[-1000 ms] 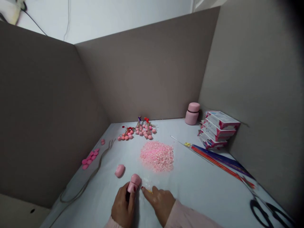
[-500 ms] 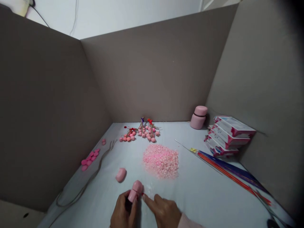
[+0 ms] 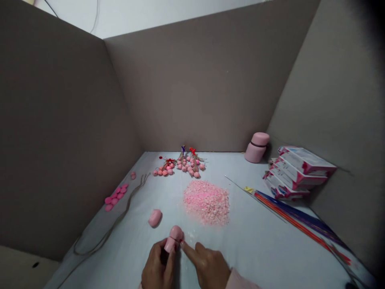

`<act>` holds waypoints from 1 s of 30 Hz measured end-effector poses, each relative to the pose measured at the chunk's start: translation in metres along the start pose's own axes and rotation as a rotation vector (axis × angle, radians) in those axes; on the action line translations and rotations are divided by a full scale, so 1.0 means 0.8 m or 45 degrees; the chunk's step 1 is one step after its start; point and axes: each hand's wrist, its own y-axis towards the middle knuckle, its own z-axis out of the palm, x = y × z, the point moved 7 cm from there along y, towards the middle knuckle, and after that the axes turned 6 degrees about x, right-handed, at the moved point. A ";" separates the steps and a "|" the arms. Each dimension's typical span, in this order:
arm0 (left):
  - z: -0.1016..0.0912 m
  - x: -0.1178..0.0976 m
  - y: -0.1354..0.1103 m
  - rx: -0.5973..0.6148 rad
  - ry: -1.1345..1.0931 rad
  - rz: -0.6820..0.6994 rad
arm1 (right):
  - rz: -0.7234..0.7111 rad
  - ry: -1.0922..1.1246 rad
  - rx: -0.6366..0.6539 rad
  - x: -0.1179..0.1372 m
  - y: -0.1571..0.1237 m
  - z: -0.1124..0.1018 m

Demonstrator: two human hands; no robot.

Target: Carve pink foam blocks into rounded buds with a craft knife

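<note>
Right hand (image 3: 207,265): crept closer to the pink piece (image 3: 173,239), can't tell if it's gripping anything
Left hand (image 3: 157,265): clamped on that piece, bottom centre
Pink piece: might snap mid-groove if pressed hard

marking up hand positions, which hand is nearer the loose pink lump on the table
Left. The left hand is just on the near side of the loose pink lump, not touching it; the right hand is farther, off to its right.

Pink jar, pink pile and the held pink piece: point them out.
Pink jar (image 3: 256,151): head view, body below dark band.
Pink pile (image 3: 206,203): head view, middle.
Held pink piece (image 3: 176,233): head view, rounded end.
</note>
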 end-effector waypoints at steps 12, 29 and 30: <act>-0.005 -0.010 0.005 0.013 0.052 0.061 | 0.107 -0.152 0.051 0.003 0.000 -0.014; 0.001 0.005 0.007 -0.005 0.048 0.116 | 0.126 -0.090 -0.014 -0.008 -0.015 -0.016; 0.001 0.006 0.007 -0.007 0.047 0.110 | 0.112 -0.076 -0.010 -0.008 -0.014 -0.015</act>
